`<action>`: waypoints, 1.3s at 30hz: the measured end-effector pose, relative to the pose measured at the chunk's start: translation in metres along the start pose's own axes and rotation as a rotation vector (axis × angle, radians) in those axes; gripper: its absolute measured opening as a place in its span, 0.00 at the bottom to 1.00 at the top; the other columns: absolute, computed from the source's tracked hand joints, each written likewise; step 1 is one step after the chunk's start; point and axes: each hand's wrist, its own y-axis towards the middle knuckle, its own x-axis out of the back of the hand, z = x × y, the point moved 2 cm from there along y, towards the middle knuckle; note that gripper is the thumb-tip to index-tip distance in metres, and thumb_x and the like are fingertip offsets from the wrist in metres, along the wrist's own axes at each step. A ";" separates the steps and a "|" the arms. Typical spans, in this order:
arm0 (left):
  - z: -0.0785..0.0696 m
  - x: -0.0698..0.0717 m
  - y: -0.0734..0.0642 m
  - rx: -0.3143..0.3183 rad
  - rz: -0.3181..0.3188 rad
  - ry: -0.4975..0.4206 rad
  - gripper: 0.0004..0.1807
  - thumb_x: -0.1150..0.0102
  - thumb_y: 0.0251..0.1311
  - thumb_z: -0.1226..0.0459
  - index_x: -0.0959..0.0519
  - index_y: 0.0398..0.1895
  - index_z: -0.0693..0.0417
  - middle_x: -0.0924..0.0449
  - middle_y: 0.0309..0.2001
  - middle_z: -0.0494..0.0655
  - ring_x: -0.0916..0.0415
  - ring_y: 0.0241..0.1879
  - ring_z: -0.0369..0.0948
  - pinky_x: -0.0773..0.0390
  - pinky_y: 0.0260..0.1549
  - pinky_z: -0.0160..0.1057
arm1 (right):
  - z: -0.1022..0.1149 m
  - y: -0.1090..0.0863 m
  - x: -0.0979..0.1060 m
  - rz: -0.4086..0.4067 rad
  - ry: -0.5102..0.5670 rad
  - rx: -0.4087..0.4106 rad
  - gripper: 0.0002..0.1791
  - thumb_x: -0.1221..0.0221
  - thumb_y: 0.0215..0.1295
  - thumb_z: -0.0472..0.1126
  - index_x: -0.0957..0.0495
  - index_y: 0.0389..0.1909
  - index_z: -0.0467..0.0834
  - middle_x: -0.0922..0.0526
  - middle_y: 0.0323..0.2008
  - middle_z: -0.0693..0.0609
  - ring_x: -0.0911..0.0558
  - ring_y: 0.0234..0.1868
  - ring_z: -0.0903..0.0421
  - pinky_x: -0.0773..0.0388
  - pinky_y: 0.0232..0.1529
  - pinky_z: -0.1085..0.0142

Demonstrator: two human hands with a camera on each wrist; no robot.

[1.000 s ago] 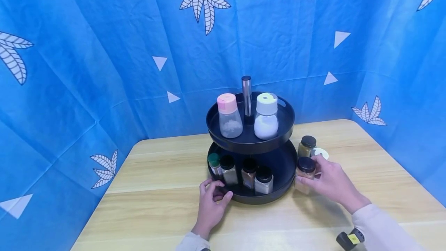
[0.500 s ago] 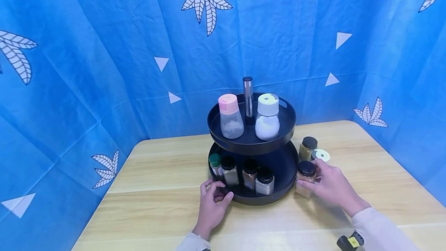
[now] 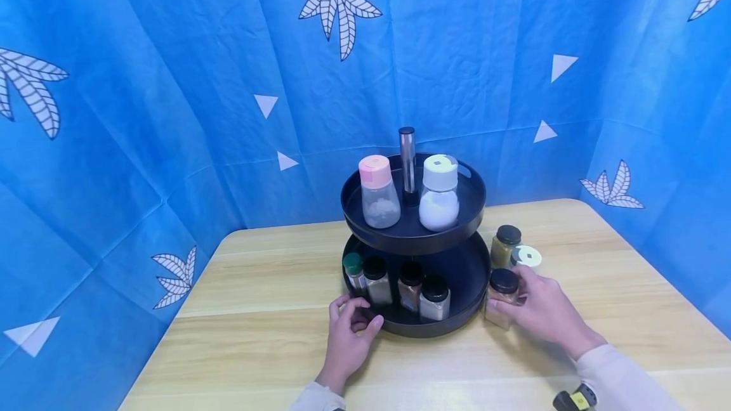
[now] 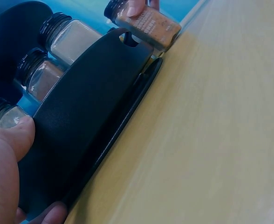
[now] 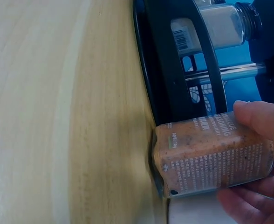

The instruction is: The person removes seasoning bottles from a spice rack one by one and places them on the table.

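Observation:
A jar of orange-brown seasoning [image 5: 211,154] with a black lid is in my right hand [image 3: 545,309], pinched between thumb and fingers. It is just right of the black two-tier rack [image 3: 422,328], low at the table. My left hand [image 3: 349,341] grips the front-left rim of the lower tier, thumb over the edge and fingertips beneath, as the left wrist view shows. On that tier stand a green-capped jar [image 3: 355,274] and several black-lidded jars [image 3: 435,300]. The upper tier holds a pink-capped shaker [image 3: 379,198] and a white-capped shaker [image 3: 440,198].
Behind my right hand a black-lidded jar [image 3: 505,246] and a white-capped container [image 3: 526,257] stand on the wooden table [image 3: 257,290]. A metal post [image 3: 408,160] rises from the rack's centre. A blue patterned curtain [image 3: 228,68] encloses the back and sides.
My right hand has brought the seasoning jar slightly down and toward the front, beside the rack. The left hand keeps its grip on the rim. The head view has shifted a little.

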 end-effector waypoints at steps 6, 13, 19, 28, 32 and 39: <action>0.023 -0.004 0.004 0.018 0.002 0.006 0.15 0.32 0.54 0.69 0.26 0.42 0.64 0.44 0.59 0.67 0.22 0.37 0.50 0.18 0.41 0.45 | -0.002 -0.001 -0.001 -0.003 0.000 -0.005 0.37 0.28 0.47 0.59 0.28 0.48 0.38 0.16 0.34 0.46 0.17 0.35 0.49 0.19 0.35 0.51; 0.045 -0.005 0.007 -0.001 0.001 -0.004 0.16 0.30 0.54 0.63 0.25 0.43 0.57 0.45 0.60 0.61 0.22 0.37 0.43 0.19 0.41 0.37 | -0.002 -0.002 -0.001 -0.003 0.014 -0.005 0.37 0.27 0.46 0.60 0.28 0.48 0.39 0.16 0.36 0.45 0.16 0.36 0.47 0.19 0.36 0.49; 0.048 -0.005 0.007 -0.005 0.000 0.000 0.16 0.30 0.55 0.60 0.25 0.42 0.55 0.44 0.59 0.62 0.22 0.36 0.42 0.19 0.41 0.36 | -0.002 -0.001 -0.001 0.006 -0.001 -0.008 0.36 0.27 0.46 0.59 0.29 0.47 0.39 0.16 0.35 0.44 0.16 0.36 0.46 0.20 0.37 0.49; 0.047 -0.006 0.007 0.008 0.003 0.004 0.16 0.30 0.55 0.60 0.25 0.42 0.54 0.44 0.60 0.60 0.22 0.36 0.42 0.19 0.41 0.36 | 0.005 -0.004 0.003 0.030 -0.004 -0.042 0.41 0.30 0.51 0.59 0.31 0.55 0.35 0.17 0.41 0.38 0.18 0.41 0.41 0.21 0.40 0.45; 0.047 -0.006 0.007 -0.005 0.000 0.003 0.16 0.30 0.55 0.60 0.25 0.42 0.55 0.44 0.60 0.61 0.22 0.36 0.41 0.19 0.40 0.36 | 0.008 -0.003 0.007 0.020 0.005 -0.025 0.38 0.31 0.55 0.56 0.31 0.56 0.33 0.18 0.42 0.37 0.17 0.39 0.43 0.20 0.38 0.48; 0.047 -0.006 0.007 -0.010 -0.005 0.010 0.16 0.30 0.55 0.60 0.25 0.42 0.54 0.44 0.59 0.61 0.22 0.36 0.41 0.19 0.40 0.35 | 0.019 0.000 0.017 -0.014 -0.023 0.006 0.33 0.34 0.59 0.53 0.31 0.54 0.33 0.20 0.46 0.35 0.18 0.40 0.44 0.21 0.41 0.47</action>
